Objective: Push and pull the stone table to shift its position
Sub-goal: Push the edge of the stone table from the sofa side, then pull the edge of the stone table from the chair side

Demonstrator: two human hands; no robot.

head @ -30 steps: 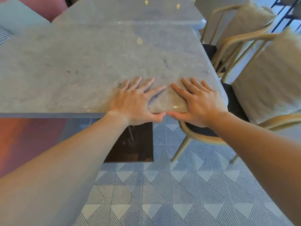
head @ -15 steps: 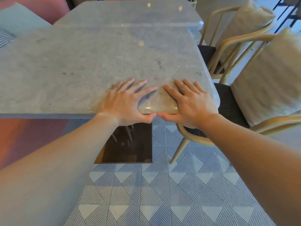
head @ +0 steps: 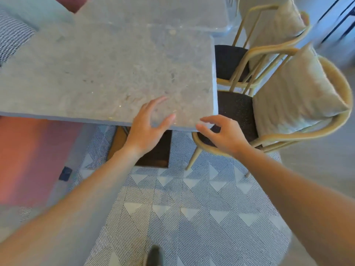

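Bright daylight, glare specks on stone table (head: 107, 73), motion blur, wide-angle edge warp

2 chairs (head: 240, 112) crowding the stone table (head: 115, 73) right edge, patterned floor (head: 192, 208) open at near edge

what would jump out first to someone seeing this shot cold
The big grey stone table fills the upper left, with both hands at its near right corner: the left hand open over the edge, the right hand curled just off the corner. To the right stand two cane chairs with pale cushions.
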